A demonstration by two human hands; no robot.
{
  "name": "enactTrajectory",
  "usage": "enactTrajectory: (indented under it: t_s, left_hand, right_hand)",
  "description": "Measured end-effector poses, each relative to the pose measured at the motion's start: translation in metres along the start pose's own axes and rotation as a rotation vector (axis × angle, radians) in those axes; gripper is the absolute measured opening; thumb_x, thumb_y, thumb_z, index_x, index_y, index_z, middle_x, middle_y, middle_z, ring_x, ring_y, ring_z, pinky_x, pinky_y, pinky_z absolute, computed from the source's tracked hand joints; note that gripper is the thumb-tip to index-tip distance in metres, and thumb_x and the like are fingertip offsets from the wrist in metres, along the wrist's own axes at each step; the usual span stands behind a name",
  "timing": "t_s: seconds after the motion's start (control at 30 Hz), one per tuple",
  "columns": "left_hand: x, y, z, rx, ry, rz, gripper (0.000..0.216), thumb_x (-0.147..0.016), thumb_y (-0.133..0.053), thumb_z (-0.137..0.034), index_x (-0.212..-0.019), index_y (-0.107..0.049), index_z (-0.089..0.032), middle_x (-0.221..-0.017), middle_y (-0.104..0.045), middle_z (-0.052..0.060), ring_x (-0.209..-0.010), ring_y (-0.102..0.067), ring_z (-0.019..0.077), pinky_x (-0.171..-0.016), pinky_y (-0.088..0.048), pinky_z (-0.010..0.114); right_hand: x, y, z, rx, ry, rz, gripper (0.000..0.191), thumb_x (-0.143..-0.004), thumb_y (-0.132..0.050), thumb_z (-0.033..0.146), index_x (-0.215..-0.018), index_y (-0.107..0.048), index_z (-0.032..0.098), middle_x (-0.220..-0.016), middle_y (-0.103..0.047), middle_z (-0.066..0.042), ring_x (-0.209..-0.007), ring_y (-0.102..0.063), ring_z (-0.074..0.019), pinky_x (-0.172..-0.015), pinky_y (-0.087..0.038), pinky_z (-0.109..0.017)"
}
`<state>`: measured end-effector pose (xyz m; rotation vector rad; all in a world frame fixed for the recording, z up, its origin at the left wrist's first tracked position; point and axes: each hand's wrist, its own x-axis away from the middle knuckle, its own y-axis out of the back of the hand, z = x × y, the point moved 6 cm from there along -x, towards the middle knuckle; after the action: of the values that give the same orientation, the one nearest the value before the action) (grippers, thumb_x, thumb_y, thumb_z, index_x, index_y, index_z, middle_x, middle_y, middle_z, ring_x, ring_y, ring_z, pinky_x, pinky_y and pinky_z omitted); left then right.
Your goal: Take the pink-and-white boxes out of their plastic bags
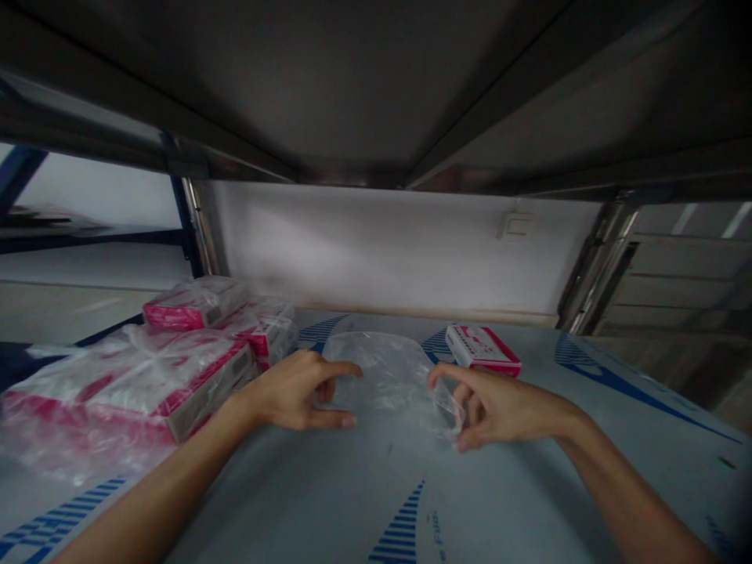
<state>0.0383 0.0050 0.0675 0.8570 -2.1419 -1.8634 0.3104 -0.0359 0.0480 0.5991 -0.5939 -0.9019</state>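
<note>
A clear plastic bag [388, 374] lies on the grey shelf surface [364, 486] between my hands. My left hand [297, 389] pinches the bag's left edge with thumb and fingers curled. My right hand [493, 407] grips its right edge, with the plastic bunched against the fingers. Just behind my right hand lies a small red and white box [482, 348], flat and unwrapped. Neither hand touches it.
Several red and white boxes in clear bags [176, 364] are piled on the left. A metal shelf [376, 86] hangs low overhead, with steel posts at the back left [200, 227] and right [593, 266]. A white wall [381, 243] closes the back.
</note>
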Motion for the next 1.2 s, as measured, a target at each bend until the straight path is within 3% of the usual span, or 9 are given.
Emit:
enactTrajectory:
  t_s: [0.07, 0.17, 0.27, 0.4, 0.63, 0.83, 1.0, 1.1, 1.2]
  left_hand:
    - [-0.006, 0.007, 0.002, -0.007, 0.024, -0.151, 0.038, -0.095, -0.057, -0.053, -0.110, -0.071, -0.021, -0.078, -0.071, 0.001, -0.068, -0.066, 0.0178, -0.067, -0.045, 0.029]
    - [-0.016, 0.018, 0.014, -0.100, 0.199, -0.529, 0.034, -0.102, -0.045, -0.041, -0.104, -0.070, -0.018, -0.095, -0.071, 0.008, -0.087, -0.067, 0.0215, -0.082, -0.050, 0.035]
    - [-0.030, 0.002, 0.019, -0.210, 0.228, -0.539, 0.044, -0.101, -0.046, -0.042, -0.137, -0.057, -0.021, -0.139, -0.058, 0.013, -0.131, -0.051, 0.0310, -0.109, -0.041, 0.048]
    - [-0.031, -0.043, 0.036, -0.227, 0.225, -0.168, 0.080, -0.095, -0.045, -0.068, -0.161, -0.022, -0.029, -0.168, -0.018, 0.010, -0.155, -0.009, 0.0390, -0.122, -0.016, 0.061]
    - [-0.007, -0.078, 0.064, -0.044, 0.300, 0.282, 0.117, -0.074, -0.048, -0.092, -0.163, -0.008, -0.026, -0.168, -0.004, 0.013, -0.154, -0.002, 0.0422, -0.120, -0.004, 0.067]
    - [-0.011, -0.061, 0.063, 0.025, 0.320, 0.130, 0.081, -0.092, -0.032, -0.080, -0.157, -0.033, -0.032, -0.167, -0.023, 0.011, -0.154, -0.017, 0.0365, -0.121, -0.012, 0.065]
    - [-0.010, -0.062, 0.061, -0.045, 0.292, 0.077, 0.082, -0.090, -0.037, -0.082, -0.159, -0.025, -0.039, -0.169, -0.012, 0.008, -0.155, -0.008, 0.0401, -0.120, -0.008, 0.070]
    - [-0.008, -0.071, 0.062, -0.022, 0.280, 0.176, 0.086, -0.088, -0.037, -0.083, -0.160, -0.017, -0.040, -0.169, -0.010, 0.009, -0.155, -0.004, 0.0398, -0.119, -0.004, 0.071]
    - [-0.007, -0.068, 0.059, -0.003, 0.257, 0.170, 0.087, -0.089, -0.038, -0.082, -0.161, -0.014, -0.039, -0.169, -0.005, 0.010, -0.155, -0.002, 0.0406, -0.119, -0.004, 0.070]
  right_hand:
    - [0.003, 0.013, 0.003, -0.038, -0.040, -0.077, 0.088, -0.074, -0.079, 0.048, -0.148, -0.035, 0.028, -0.074, -0.067, 0.004, -0.058, -0.066, -0.0143, -0.050, -0.047, -0.023]
    - [-0.007, 0.050, 0.019, 0.079, 0.024, -0.582, 0.057, -0.093, -0.050, 0.060, -0.136, -0.054, 0.023, -0.070, -0.067, -0.001, -0.058, -0.065, -0.0161, -0.060, -0.053, -0.031]
    - [-0.037, 0.055, 0.031, 0.203, 0.069, -0.898, 0.055, -0.100, -0.035, 0.054, -0.137, -0.058, 0.021, -0.126, -0.069, -0.015, -0.117, -0.066, -0.0250, -0.106, -0.048, -0.042]
    - [-0.099, 0.001, 0.019, 0.383, -0.074, -0.609, 0.075, -0.099, -0.028, 0.058, -0.159, -0.024, 0.013, -0.168, -0.020, -0.016, -0.156, -0.017, -0.0317, -0.127, -0.018, -0.051]
    - [-0.118, -0.060, -0.002, 0.503, -0.098, -0.415, 0.091, -0.090, -0.024, 0.079, -0.160, -0.020, 0.022, -0.169, -0.012, -0.015, -0.156, -0.008, -0.0370, -0.125, -0.012, -0.060]
    - [-0.119, -0.062, -0.005, 0.514, -0.169, -0.385, 0.097, -0.086, -0.021, 0.084, -0.159, -0.028, 0.020, -0.167, -0.020, -0.019, -0.155, -0.014, -0.0398, -0.124, -0.015, -0.056]
    - [-0.112, -0.040, -0.005, 0.492, -0.256, -0.447, 0.093, -0.086, -0.029, 0.083, -0.159, -0.028, 0.025, -0.169, -0.017, -0.013, -0.154, -0.009, -0.0448, -0.123, -0.014, -0.063]
    - [-0.079, -0.033, 0.022, 0.484, -0.132, -0.548, 0.084, -0.089, -0.037, 0.075, -0.155, -0.037, 0.024, -0.168, -0.021, -0.008, -0.155, -0.008, -0.0441, -0.124, -0.013, -0.065]
    - [-0.024, -0.082, 0.051, 0.299, 0.107, -0.478, 0.062, -0.092, -0.046, 0.060, -0.149, -0.046, 0.038, -0.156, -0.048, -0.002, -0.144, -0.043, -0.0343, -0.117, -0.038, -0.058]
